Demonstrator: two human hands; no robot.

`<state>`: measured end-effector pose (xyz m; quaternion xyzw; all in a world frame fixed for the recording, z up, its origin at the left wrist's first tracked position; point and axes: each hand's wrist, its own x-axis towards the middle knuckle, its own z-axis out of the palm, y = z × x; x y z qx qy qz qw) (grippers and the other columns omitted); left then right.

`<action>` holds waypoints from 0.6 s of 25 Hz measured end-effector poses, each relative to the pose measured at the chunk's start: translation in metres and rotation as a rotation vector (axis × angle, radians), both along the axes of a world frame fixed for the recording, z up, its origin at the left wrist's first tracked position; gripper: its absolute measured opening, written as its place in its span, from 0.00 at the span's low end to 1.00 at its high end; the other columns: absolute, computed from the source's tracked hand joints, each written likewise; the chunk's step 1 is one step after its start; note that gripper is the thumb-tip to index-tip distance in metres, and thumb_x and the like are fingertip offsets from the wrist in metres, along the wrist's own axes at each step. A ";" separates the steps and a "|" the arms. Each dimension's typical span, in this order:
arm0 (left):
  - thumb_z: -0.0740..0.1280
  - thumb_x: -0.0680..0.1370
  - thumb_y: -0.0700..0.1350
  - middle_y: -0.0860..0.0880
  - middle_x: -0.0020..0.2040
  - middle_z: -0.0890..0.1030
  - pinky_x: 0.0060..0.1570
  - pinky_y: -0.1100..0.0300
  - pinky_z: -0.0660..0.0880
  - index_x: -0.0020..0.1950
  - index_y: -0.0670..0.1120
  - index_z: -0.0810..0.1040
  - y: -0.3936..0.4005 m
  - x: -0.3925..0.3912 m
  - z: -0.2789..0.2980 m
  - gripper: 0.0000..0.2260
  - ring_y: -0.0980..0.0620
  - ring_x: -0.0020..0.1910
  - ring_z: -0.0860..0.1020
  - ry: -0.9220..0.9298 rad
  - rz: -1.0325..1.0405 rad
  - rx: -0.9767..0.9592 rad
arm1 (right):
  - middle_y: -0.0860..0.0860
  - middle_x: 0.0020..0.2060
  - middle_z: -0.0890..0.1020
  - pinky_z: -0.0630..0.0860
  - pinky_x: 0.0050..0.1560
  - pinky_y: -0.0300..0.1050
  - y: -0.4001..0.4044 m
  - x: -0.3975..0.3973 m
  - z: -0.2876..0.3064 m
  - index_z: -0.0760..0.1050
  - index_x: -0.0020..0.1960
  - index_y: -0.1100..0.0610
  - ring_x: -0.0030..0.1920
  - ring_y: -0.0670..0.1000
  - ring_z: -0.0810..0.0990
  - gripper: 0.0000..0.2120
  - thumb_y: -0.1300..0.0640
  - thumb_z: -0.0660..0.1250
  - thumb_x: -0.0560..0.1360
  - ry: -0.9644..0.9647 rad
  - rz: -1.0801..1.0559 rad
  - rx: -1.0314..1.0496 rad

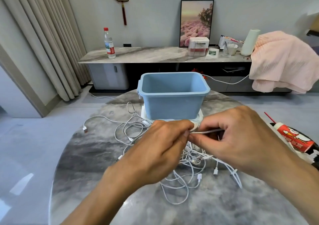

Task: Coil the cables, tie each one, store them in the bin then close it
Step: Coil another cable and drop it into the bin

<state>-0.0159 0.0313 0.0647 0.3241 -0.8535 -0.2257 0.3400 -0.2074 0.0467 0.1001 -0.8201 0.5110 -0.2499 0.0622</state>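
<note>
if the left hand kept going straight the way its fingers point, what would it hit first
Most likely the right hand: the left hand points right and slightly away, the two nearly touching around the white cable. The blue bin sits farther back.

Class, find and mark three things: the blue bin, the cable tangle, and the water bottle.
blue bin (172, 106): head view, front wall.
cable tangle (181, 181): head view, loose loops on the table.
water bottle (109, 45): head view, label.

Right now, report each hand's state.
Left hand: pinches a small coil of white cable.
Right hand: pinches the same white cable's straight end.
</note>
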 end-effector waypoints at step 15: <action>0.59 0.79 0.44 0.54 0.28 0.69 0.61 0.59 0.71 0.42 0.44 0.77 -0.003 0.031 0.017 0.10 0.59 0.26 0.66 1.177 -0.425 0.849 | 0.53 0.24 0.65 0.71 0.28 0.54 -0.042 -0.005 -0.066 0.66 0.32 0.59 0.26 0.54 0.66 0.26 0.39 0.63 0.77 -0.468 0.222 0.268</action>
